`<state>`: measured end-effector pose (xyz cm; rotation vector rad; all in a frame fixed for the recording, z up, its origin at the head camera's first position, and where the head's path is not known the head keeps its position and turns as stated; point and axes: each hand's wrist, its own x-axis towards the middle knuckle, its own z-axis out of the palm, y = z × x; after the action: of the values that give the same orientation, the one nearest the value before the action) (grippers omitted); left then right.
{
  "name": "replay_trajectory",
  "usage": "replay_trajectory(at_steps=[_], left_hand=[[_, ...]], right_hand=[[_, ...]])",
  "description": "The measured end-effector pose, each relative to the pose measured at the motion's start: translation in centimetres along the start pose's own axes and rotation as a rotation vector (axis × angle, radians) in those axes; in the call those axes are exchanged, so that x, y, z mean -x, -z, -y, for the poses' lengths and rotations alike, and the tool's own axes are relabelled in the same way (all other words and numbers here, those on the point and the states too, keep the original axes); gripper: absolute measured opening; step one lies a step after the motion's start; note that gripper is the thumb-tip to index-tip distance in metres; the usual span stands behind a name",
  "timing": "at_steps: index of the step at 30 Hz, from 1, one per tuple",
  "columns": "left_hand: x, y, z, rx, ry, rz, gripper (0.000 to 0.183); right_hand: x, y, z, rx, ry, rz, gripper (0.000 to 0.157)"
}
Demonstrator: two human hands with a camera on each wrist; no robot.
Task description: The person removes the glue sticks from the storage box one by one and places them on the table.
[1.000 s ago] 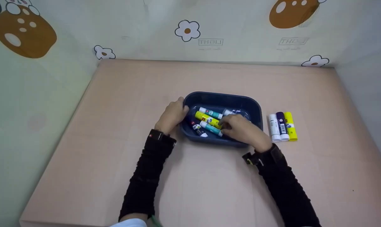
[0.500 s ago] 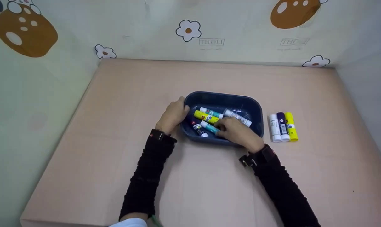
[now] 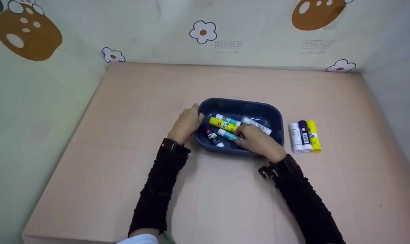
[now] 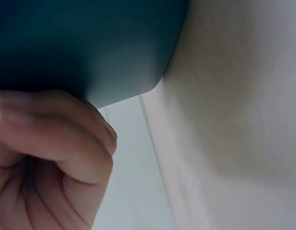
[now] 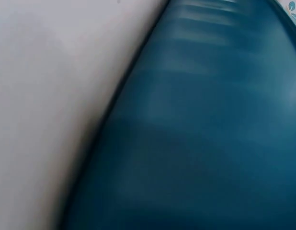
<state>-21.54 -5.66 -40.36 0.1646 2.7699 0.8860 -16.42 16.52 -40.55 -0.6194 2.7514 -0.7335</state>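
Observation:
In the head view a dark blue plastic tub (image 3: 239, 103) holds several glue sticks. My left hand (image 3: 186, 123) grips the tub's left rim; in the left wrist view its curled fingers (image 4: 57, 127) lie against the outer wall. My right hand (image 3: 257, 139) reaches over the near side and pinches the right end of a teal glue stick (image 3: 228, 135). Beside that lie a yellow glue stick (image 3: 222, 124), another teal one (image 3: 227, 119), a dark purple one (image 3: 213, 137) and a white one (image 3: 257, 125). The right wrist view has only the tub wall (image 5: 196, 143), not the fingers.
To the right of the tub, a white glue stick (image 3: 295, 137), a purple one (image 3: 304, 136) and a yellow one (image 3: 313, 136) lie side by side on the table (image 3: 150, 91). Patterned walls (image 3: 157, 40) border the table's back and sides.
My right hand has shifted slightly left and down, uncovering the white glue stick. The near teal and yellow glue sticks have moved a little. My left hand stays on the rim.

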Motion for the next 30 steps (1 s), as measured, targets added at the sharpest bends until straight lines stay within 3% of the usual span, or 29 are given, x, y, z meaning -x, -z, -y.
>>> replay_trajectory(at_steps=[17, 30], left_hand=[[0.0, 0.1, -0.2, -0.003, 0.025, 0.029, 0.033], [0.0, 0.1, -0.2, 0.014, 0.036, 0.028, 0.032]], right_hand=[[2.1, 4.8, -1.2, -0.023, -0.064, -0.129, 0.026], [4.8, 8.9, -3.3, -0.041, -0.17, -0.183, 0.026]])
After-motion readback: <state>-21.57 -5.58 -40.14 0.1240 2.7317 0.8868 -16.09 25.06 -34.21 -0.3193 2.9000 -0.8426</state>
